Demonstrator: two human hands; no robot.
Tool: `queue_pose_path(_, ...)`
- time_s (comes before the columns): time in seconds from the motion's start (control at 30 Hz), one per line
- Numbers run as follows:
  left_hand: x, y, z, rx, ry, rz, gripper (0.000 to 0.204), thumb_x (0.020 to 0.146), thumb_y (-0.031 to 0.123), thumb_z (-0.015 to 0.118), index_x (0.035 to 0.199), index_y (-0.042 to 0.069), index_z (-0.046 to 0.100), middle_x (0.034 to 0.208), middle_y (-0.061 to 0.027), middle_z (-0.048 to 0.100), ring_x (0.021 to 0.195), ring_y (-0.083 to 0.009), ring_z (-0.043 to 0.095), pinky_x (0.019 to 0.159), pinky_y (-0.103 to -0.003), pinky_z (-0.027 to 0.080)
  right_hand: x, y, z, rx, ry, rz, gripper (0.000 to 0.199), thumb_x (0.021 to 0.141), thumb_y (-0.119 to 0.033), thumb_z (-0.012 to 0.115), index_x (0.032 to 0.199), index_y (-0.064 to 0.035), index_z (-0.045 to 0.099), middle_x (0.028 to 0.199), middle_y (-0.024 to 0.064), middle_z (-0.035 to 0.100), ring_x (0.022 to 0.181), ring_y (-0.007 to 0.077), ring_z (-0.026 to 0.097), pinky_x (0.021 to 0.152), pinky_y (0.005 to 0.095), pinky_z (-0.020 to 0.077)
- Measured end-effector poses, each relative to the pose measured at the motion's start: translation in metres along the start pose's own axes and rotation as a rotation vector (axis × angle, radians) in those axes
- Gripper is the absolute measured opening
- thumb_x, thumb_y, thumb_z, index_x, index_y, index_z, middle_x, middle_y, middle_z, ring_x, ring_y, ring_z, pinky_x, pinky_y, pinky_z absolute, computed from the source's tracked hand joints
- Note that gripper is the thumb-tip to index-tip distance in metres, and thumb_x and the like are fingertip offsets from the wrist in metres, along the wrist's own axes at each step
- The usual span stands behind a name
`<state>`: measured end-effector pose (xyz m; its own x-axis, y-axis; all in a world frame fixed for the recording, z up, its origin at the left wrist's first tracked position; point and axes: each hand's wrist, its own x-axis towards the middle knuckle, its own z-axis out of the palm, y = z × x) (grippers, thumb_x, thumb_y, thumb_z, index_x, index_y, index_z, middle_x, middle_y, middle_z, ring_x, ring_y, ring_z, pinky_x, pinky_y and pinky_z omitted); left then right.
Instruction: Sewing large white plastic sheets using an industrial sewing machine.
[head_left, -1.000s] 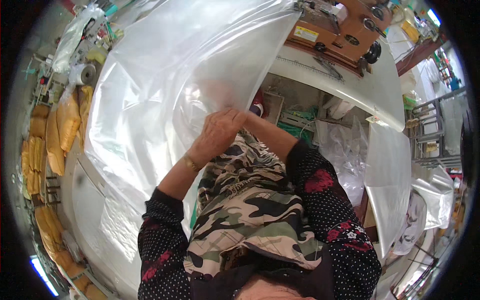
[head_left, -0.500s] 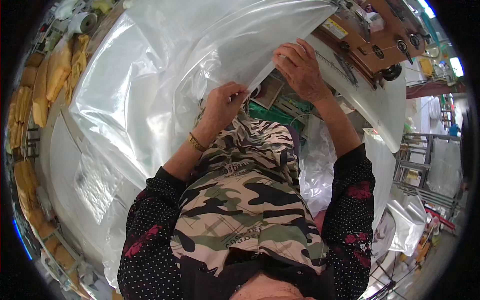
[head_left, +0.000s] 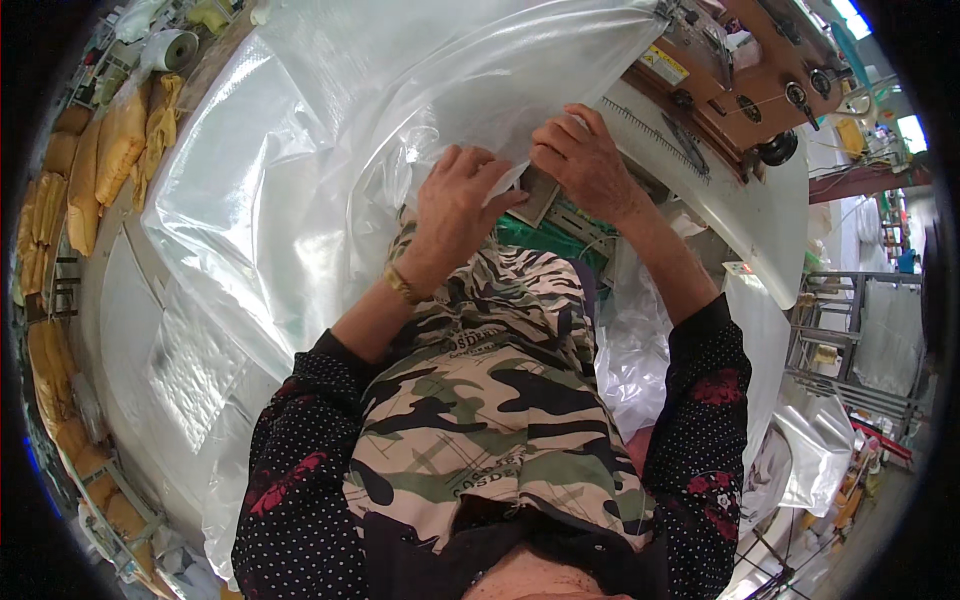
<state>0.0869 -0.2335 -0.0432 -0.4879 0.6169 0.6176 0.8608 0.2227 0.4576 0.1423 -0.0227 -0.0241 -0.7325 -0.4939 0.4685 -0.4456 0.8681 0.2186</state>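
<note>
Crowded workshop stock curves around both sides of the fisheye view, with stacks of yellow packages [head_left: 120, 150] at the left, too overlapped to count surely, one pale roll [head_left: 170, 50] above them and one grey metal rack [head_left: 835, 315] at the right, its contents hard to make out. One large clear plastic sheet [head_left: 270, 170] fills the upper left and middle, in front of the person; its far side runs out of the top of the picture, and glare blurs its folds. Two bare hands are at its near right edge. On the left hand [head_left: 460, 200], thumb and forefinger stand slightly apart at the edge, and I cannot tell whether they pinch it; one band [head_left: 402, 285] circles that wrist. On the right hand [head_left: 582, 165], the fingers bend toward the same edge with the thumb mostly hidden, so its grip cannot be told either. One brown machine [head_left: 730, 100], bearing one yellow label [head_left: 664, 64], stands on a white tabletop [head_left: 745, 215] at the upper right, partly cut off. Below that top, crumpled clear plastic [head_left: 635, 350] is partly covered by the right arm. One camouflage apron [head_left: 490, 400] lies between two dotted black sleeves [head_left: 300, 460].
</note>
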Motion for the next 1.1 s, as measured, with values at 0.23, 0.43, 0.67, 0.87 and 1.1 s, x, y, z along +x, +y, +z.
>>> queue_pose_path(0.23,0.005,0.011,0.008,-0.027,0.015,-0.038,0.04,0.077,0.002,0.062,0.116,0.005,0.057,0.082,-0.0092,0.062,0.078,-0.0287,0.056,0.071,-0.039,0.048,0.006,0.004,-0.008,0.049,0.015,0.046,0.01,0.082,-0.017,0.058,0.089,-0.0098,0.055,0.095,0.004,0.054,0.098,0.0228,0.052,0.094,0.0424,0.0377)
queue_pose_path(0.43,0.011,0.012,-0.004,-0.026,-0.07,-0.073,0.049,0.08,-0.003,0.057,0.127,0.01,0.058,0.093,-0.011,0.061,0.076,-0.0311,0.061,0.068,-0.041,0.05,0.02,0.04,-0.024,0.05,0.058,0.085,0.021,0.085,-0.029,0.063,0.083,-0.0089,0.057,0.087,0.0053,0.053,0.091,0.0248,0.053,0.083,0.0405,0.0397)
queue_pose_path(0.67,0.035,0.01,-0.013,0.001,-0.112,-0.007,0.036,0.081,0.005,0.064,0.117,0.005,0.062,0.086,-0.0096,0.057,0.077,-0.0285,0.062,0.064,-0.036,0.052,0.023,0.069,-0.032,0.051,0.077,0.047,0.026,0.082,-0.026,0.068,0.078,-0.0042,0.055,0.082,0.0082,0.052,0.083,0.0295,0.054,0.077,0.0401,0.0426)
queue_pose_path(0.87,0.05,-0.004,-0.018,-0.783,-0.132,-0.34,0.019,0.089,0.005,0.062,0.106,-0.001,0.069,0.068,-0.0016,0.065,0.059,-0.0024,0.054,0.054,-0.022,0.044,0.024,0.105,-0.036,0.036,0.118,0.021,0.027,0.082,-0.025,0.069,0.074,-0.0042,0.053,0.078,0.0089,0.051,0.08,0.0301,0.053,0.074,0.0397,0.0431)
queue_pose_path(1.1,0.042,-0.006,-0.021,-0.646,-0.144,-0.309,0.02,0.088,0.001,0.064,0.107,0.002,0.069,0.073,0.0003,0.058,0.062,-0.0052,0.046,0.056,-0.023,0.039,0.019,0.142,-0.037,-0.047,0.037,0.042,0.026,0.081,-0.029,0.069,0.076,-0.0062,0.058,0.083,0.0063,0.057,0.087,0.0257,0.056,0.082,0.0389,0.0408)
